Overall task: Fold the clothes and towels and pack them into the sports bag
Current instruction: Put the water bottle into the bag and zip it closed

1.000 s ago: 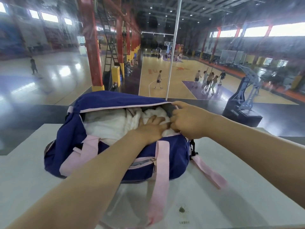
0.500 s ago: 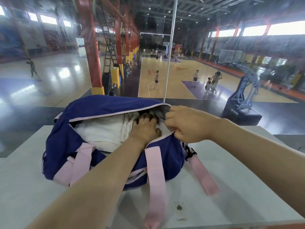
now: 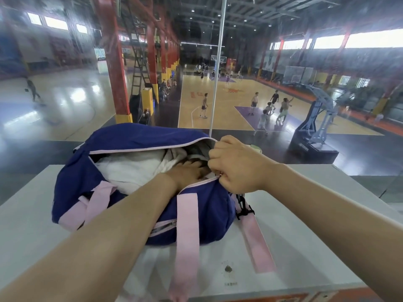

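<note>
White table [image 3: 305,214], sports bag [image 3: 139,144] lengthwise L-R, unzipped

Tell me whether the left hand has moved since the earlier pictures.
Yes. The left hand has pushed deeper into the sports bag: its fingers, earlier lying on the near zip edge, are now tucked under the opening beside the white towel.

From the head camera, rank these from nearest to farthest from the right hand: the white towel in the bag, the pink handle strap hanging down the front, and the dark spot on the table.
From the right hand:
1. White towel, just left, inside the blue bag.
2. Pink handle strap, below, down the bag's front.
3. Dark spot, lowest, on the white table.
</note>
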{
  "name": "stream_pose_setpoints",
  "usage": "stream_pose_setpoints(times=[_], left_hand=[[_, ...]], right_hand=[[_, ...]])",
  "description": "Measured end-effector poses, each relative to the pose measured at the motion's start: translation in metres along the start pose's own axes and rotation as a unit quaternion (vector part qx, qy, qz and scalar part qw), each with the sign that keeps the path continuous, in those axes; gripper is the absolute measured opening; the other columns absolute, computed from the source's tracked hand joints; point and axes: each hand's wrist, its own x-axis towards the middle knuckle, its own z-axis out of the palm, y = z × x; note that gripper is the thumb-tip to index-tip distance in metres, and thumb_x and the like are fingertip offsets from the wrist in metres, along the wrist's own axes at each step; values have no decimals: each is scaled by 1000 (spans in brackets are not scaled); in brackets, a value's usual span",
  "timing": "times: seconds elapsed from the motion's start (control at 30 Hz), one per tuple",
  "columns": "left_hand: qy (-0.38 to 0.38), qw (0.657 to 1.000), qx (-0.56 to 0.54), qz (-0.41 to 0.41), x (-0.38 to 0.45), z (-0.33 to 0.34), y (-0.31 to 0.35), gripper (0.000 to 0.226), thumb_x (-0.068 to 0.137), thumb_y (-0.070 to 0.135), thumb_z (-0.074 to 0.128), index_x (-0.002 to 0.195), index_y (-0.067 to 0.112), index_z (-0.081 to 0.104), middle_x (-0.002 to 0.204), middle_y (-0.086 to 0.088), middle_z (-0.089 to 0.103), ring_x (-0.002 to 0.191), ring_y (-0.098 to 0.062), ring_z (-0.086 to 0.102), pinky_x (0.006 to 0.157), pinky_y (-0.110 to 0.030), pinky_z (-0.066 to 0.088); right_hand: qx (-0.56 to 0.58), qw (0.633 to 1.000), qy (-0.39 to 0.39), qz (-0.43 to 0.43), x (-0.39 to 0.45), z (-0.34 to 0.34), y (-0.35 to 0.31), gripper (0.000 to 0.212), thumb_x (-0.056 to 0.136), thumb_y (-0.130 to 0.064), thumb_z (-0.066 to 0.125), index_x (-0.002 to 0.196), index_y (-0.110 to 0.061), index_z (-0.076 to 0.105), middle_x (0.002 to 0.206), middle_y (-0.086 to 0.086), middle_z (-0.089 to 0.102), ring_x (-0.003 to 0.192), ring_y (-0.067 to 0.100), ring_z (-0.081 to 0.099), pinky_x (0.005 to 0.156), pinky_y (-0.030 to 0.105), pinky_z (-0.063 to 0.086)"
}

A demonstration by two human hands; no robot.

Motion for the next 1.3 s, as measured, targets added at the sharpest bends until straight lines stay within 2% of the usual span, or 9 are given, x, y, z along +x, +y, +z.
stream_pose_setpoints(times=[0.1, 0.23, 0.37, 0.53, 0.63, 0.73, 0.8, 1.03, 1.3], left_hand=[[38, 999, -34, -14, -7, 4, 5, 63, 95, 61, 22, 150, 31, 24, 160, -3, 19, 149, -24, 10, 119, -48, 0], [80, 989, -121, 23, -23, -5, 5, 51, 95, 50, 34, 139, 26, 43, 147, -4, 43, 136, -24, 37, 113, -45, 26], [94, 987, -114, 63, -54, -26, -6, 37, 96, 21, 49, 132, 22, 57, 140, 4, 54, 130, -13, 45, 111, -28, 30], [311, 950, -33, 18, -91, -57, -17, 22, 89, 23, 53, 105, 33, 65, 95, 18, 59, 95, -9, 54, 80, -35, 47], [419, 906, 48, -32, -88, -56, -33, 48, 78, 24, 59, 125, 21, 53, 124, 0, 52, 121, -25, 44, 100, -44, 37], [325, 933, 71, -138, -82, -48, -60, 86, 83, 45, 61, 152, 19, 17, 158, -7, 19, 147, -32, 13, 118, -52, 11], [281, 941, 99, -160, -79, -41, -75, 91, 85, 45, 62, 154, 20, 8, 159, -6, 23, 148, -32, 14, 119, -54, 8], [353, 914, 148, -131, -71, -30, -87, 60, 82, 4, 59, 139, 16, 47, 112, -4, 68, 110, -27, 60, 114, -48, 21], [340, 933, 99, -57, -93, -26, -81, 39, 80, -2, 54, 109, 21, 66, 94, 2, 70, 91, -22, 64, 106, -38, 36]], right_hand=[[25, 1000, -11, 3, -5, 4, -9, 7, 69, -24, 41, 66, -25, 46, 74, -8, 46, 75, 15, 41, 89, 40, 42], [-4, 999, 54, 9, -20, 8, -10, 39, 71, -17, 43, 102, -19, 65, 121, -1, 62, 115, 23, 50, 102, 38, 36], [25, 977, 133, 164, -34, 9, 11, 47, 70, -6, 45, 115, -13, 58, 123, 4, 60, 116, 24, 51, 104, 37, 36], [126, 895, 6, 427, -33, 32, 54, 51, 89, -34, 55, 136, -19, 42, 140, 8, 49, 126, 30, 46, 105, 48, 38], [176, 854, -88, 481, -33, 47, 68, 74, 88, -54, 56, 148, -23, 28, 151, 12, 37, 134, 39, 39, 106, 51, 39], [216, 829, -115, 502, -32, 58, 72, 83, 85, -59, 60, 151, -25, 22, 150, 14, 37, 130, 39, 46, 104, 46, 43], [224, 825, -119, 506, -31, 63, 71, 82, 87, -59, 59, 151, -23, 24, 145, 16, 40, 123, 37, 52, 101, 43, 45], [218, 824, -101, 513, -21, 61, 73, 78, 86, -54, 64, 142, -6, 37, 133, 18, 48, 110, 32, 57, 87, 35, 47], [240, 819, 106, 511, 16, 15, 75, 73, 76, -62, 64, 128, -15, 46, 117, 7, 57, 98, 26, 60, 80, 38, 53]])
